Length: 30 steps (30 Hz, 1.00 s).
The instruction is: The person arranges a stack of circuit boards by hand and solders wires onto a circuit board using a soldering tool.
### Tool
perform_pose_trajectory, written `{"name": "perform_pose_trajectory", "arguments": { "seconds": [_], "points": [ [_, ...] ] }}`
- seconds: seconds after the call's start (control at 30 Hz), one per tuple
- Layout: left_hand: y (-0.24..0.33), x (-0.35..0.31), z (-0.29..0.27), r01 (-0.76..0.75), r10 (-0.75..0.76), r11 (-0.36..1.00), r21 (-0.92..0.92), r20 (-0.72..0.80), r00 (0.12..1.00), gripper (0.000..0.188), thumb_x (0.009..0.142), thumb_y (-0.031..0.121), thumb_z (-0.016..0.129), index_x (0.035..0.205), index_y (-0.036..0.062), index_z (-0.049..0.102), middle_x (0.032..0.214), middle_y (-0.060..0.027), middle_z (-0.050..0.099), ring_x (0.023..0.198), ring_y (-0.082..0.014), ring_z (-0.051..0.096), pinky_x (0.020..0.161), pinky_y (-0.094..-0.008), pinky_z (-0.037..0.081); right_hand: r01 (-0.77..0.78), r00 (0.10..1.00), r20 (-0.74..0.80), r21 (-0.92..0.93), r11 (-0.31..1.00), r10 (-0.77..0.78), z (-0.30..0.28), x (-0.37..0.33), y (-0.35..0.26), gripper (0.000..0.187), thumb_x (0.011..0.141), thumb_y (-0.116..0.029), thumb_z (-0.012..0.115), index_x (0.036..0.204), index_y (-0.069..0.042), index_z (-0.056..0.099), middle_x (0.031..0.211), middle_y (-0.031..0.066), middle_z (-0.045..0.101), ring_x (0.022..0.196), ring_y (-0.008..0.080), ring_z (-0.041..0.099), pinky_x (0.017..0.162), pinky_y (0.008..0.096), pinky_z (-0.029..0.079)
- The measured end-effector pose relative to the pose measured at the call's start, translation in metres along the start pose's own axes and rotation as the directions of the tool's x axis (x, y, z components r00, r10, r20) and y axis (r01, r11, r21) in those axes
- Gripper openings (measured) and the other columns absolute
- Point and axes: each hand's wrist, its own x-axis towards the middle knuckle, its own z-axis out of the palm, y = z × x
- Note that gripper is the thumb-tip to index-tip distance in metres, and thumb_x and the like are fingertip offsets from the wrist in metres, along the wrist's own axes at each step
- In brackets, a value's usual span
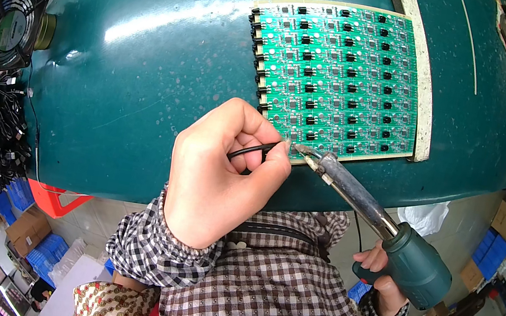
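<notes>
Two bare hands meet at the near edge of a green circuit-board panel (347,83). The left hand (213,174) pinches a thin black cable (251,151) between thumb and forefinger close to its end, probably to steady it against the board. The right hand (384,279) is closed around the handle of a gun-style soldering iron (400,241), angled so that its tip comes in from the other side, perhaps to keep the fingers away from heat. A pale strip (421,93) lies along the panel's right side, seemingly as a stop. The glossy green tabletop (162,95) carries a black fan (12,34) at its left; cardboard boxes (29,231) and blue trays (49,252) stand beyond on the floor.
</notes>
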Motion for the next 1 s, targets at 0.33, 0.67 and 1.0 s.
{"name": "perform_pose_trajectory", "arguments": {
  "seconds": [0.33, 0.67, 1.0],
  "points": [
    [-0.002, -0.001, 0.0, 0.024, -0.024, 1.0, -0.012, -0.02, 1.0, 0.014, 0.077, 0.002, 0.071, 0.077, 0.0006, 0.057, 0.069, 0.0005, 0.057, 0.059, -0.0003, 0.051, 0.053, -0.016, 0.045, -0.014, 1.0, -0.005, -0.018, 1.0, 0.014, -0.003, -0.001, 0.001, 0.035, 0.069, -0.029, 0.083, 0.085, -0.001, 0.069, 0.076, 0.0075, 0.07, 0.067, 0.0177, 0.068, 0.065, 0.0298, 0.05],
    [-0.001, -0.001, 0.0, -0.001, 0.001, 1.0, 0.014, 0.0, 1.0, 0.014, 0.081, 0.002, 0.07, 0.08, 0.0018, 0.056, 0.069, 0.0062, 0.054, 0.059, 0.0044, 0.046, 0.053, -0.0105, 0.035, -0.129, 0.987, -0.072, 0.186, 0.974, 0.145, 0.0, -0.008, 0.002, 0.051, 0.064, -0.022, 0.088, 0.097, 0.006, 0.061, 0.075, 0.008, 0.069, 0.075, 0.0198, 0.069, 0.07, 0.0316, 0.057],
    [-0.001, -0.001, 0.0, -0.013, 0.013, 1.0, 0.013, 0.008, 1.0, 0.013, 0.081, 0.002, 0.07, 0.081, 0.0015, 0.056, 0.071, 0.0064, 0.054, 0.061, 0.0039, 0.046, 0.054, -0.0112, 0.036, -0.049, 0.993, -0.089, 0.3, 0.953, 0.079, 0.008, 0.003, 0.0, 0.064, 0.083, -0.038, 0.067, 0.115, 0.013, 0.045, 0.07, 0.0074, 0.049, 0.065, 0.0206, 0.056, 0.065, 0.0422, 0.059]
  ]
}}
